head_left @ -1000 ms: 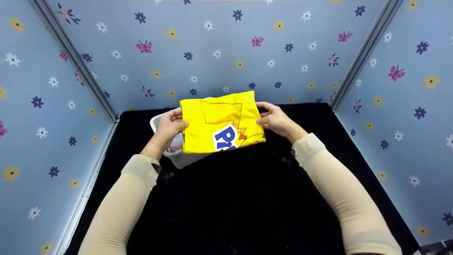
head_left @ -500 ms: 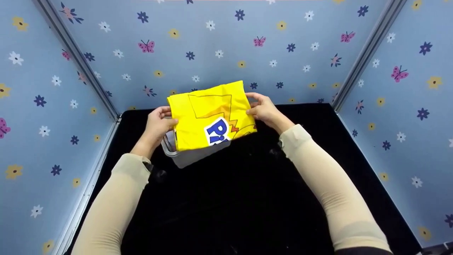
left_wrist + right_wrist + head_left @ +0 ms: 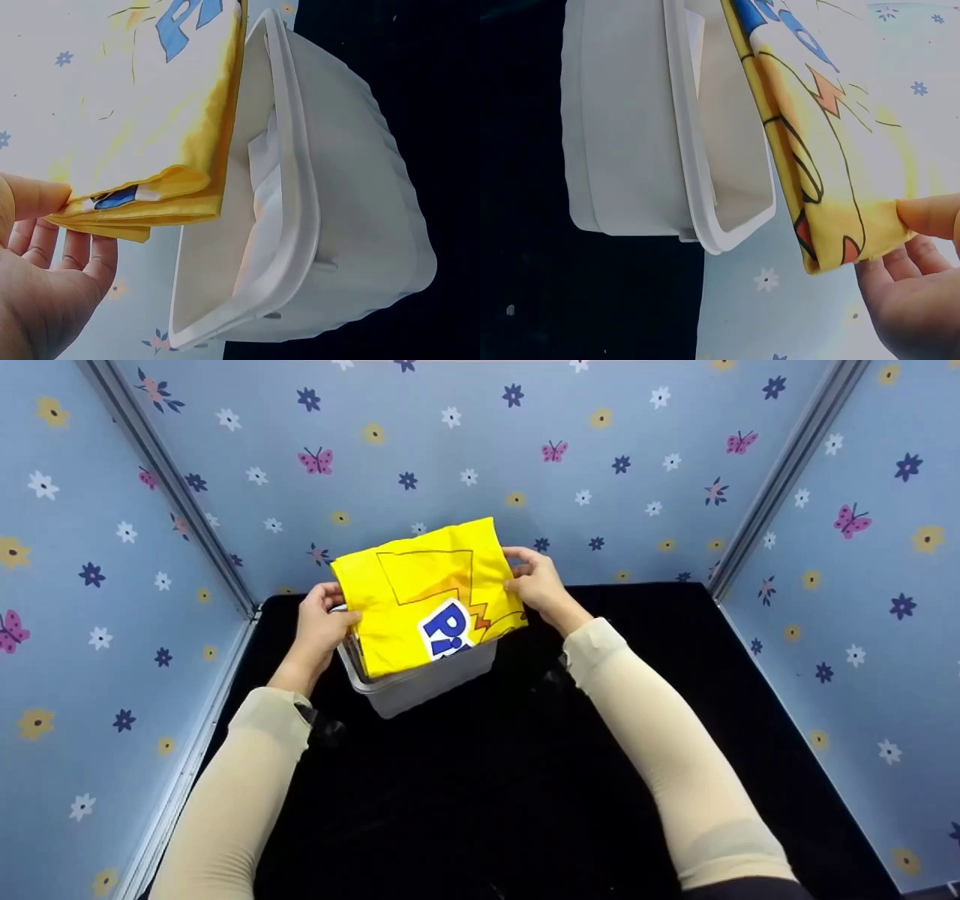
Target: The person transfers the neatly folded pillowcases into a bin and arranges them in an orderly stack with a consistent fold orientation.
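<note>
A folded yellow cloth (image 3: 405, 585) with blue lettering and a cartoon print is held up between both hands. My left hand (image 3: 319, 624) pinches its left edge, thumb on top and fingers beneath, as the left wrist view shows. The right hand (image 3: 541, 586) pinches the opposite edge the same way. Below the cloth stands a white plastic bin (image 3: 435, 682), its mouth mostly covered from the head view. In the left wrist view the cloth is just above the bin's rim (image 3: 300, 172), apart from it. Some pale fabric (image 3: 266, 180) shows inside the bin.
Black cloth (image 3: 480, 795) covers the table surface. A blue wall (image 3: 465, 442) with flowers and butterflies rises behind the bin, and similar panels (image 3: 862, 585) stand on either side.
Both hands have carried the yellow cloth to the left and slightly back, over the bin. More of the bin's front wall shows now. The grip on the cloth looks the same.
</note>
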{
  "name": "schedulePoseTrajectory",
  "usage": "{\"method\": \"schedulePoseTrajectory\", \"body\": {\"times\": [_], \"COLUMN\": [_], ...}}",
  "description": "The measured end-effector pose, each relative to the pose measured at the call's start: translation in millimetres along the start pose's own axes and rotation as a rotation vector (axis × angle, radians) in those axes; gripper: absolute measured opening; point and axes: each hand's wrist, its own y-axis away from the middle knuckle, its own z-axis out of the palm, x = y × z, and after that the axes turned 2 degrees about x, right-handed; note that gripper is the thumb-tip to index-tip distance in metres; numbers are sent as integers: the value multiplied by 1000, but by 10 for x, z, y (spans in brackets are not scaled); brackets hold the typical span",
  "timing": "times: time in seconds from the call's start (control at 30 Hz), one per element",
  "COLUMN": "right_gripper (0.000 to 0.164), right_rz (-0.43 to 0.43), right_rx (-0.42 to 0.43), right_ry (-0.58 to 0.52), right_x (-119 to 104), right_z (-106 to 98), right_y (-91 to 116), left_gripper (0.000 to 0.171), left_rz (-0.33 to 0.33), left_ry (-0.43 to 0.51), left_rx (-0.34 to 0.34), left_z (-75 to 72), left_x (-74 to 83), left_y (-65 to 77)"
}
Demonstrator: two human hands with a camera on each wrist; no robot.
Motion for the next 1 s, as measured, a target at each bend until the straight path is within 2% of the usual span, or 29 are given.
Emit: {"method": "schedulePoseTrajectory", "body": {"times": [0.3, 0.53, 0.8, 1.0], "right_gripper": [61, 54, 39, 35], "right_rz": [-63, -72, -87, -69], "right_rx": [60, 98, 129, 109], "right_ry": [-26, -58, -43, -11], "right_x": [9, 134, 356, 471], "right_z": [198, 354, 502, 557], "right_y": [-113, -137, -135, -118], "left_gripper": [43, 44, 47, 48], "left_rz": [59, 112, 119, 128], "left_ry": [13, -19, -5, -16], "left_rx": [49, 89, 104, 107], "left_z": [-66, -100, -108, -114], "left_x": [-62, -136, -321, -424], "left_y": [-18, -16, -17, -3]}}
